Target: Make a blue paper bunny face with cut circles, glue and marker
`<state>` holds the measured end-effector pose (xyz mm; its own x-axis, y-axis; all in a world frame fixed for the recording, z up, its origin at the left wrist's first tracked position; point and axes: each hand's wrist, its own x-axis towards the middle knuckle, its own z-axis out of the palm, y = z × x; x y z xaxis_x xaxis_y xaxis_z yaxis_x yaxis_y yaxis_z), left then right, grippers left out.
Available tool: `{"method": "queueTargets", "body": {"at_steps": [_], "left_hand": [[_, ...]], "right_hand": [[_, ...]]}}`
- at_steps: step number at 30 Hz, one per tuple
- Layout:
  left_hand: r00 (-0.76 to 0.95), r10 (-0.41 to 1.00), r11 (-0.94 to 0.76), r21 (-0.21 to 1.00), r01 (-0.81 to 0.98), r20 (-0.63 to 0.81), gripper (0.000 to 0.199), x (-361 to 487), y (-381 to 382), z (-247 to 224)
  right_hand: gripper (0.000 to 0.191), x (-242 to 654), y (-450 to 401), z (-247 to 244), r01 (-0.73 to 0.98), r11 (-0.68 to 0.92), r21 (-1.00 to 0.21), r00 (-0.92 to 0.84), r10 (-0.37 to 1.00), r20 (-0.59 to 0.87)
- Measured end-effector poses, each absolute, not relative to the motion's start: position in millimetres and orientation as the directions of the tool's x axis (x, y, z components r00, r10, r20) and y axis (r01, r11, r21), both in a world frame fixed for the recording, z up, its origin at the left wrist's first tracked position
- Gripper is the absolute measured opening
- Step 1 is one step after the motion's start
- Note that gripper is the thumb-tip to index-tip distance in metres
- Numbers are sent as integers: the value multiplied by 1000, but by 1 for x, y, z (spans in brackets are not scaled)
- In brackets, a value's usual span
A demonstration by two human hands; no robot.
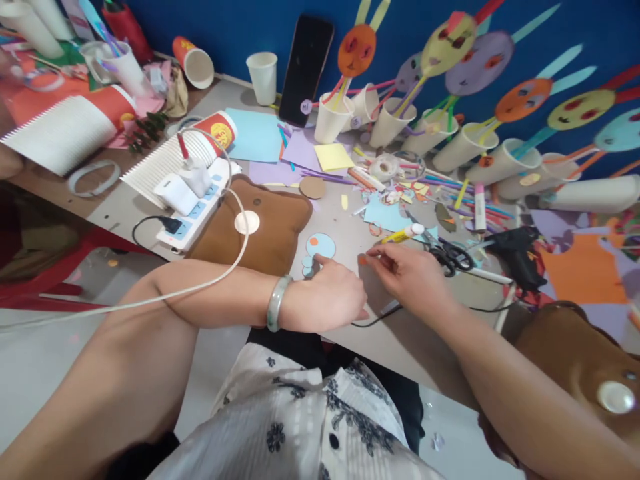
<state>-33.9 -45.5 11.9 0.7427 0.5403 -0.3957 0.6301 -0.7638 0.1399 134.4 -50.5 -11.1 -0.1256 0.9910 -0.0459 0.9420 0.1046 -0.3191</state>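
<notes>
My left hand (333, 297), with a pale green bangle (278, 303) on its wrist, is palm down over the table. One finger reaches back to the small light blue paper circles (307, 263), which lie against a larger light blue paper disc (324, 247) bearing an orange dot. The other fingers are partly hidden, and I see nothing held in them. To the right, my right hand (413, 273) is closed in a pinch, with a small orange paper piece (363, 260) at its fingertips. A yellow-and-white glue tube or marker (403, 233) lies just beyond this hand.
Scissors (450, 257) and a black glue gun (517, 257) lie at the right. A power strip (193, 210) with a white cable stands left, by a brown cushion (270, 247). Paper cups (333, 120) with paper rabbit faces and a phone (306, 70) line the back, behind paper scraps.
</notes>
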Motion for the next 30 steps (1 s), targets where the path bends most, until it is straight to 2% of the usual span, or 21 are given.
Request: {"method": "queueTargets", "body": {"at_steps": [6, 14, 18, 25, 30], "left_hand": [[742, 475, -791, 140, 595, -472, 50, -33, -44, 21], [702, 446, -776, 152, 613, -554, 53, -31, -38, 30], [716, 448, -783, 151, 603, -535, 53, -32, -35, 33], [745, 480, -767, 190, 613, -463, 51, -35, -31, 34], [776, 509, -782, 177, 598, -373, 44, -40, -23, 33]], "right_hand": [[24, 135, -48, -15, 925, 60, -375, -111, 987, -117], [20, 133, -47, -12, 959, -25, -283, -41, 973, -226], [17, 133, -47, -12, 962, -46, -268, -28, 964, -265], [17, 131, -49, -13, 974, 11, -228, -65, 971, -230], [15, 139, -53, -17, 935, 33, -354, -97, 982, -163]]}}
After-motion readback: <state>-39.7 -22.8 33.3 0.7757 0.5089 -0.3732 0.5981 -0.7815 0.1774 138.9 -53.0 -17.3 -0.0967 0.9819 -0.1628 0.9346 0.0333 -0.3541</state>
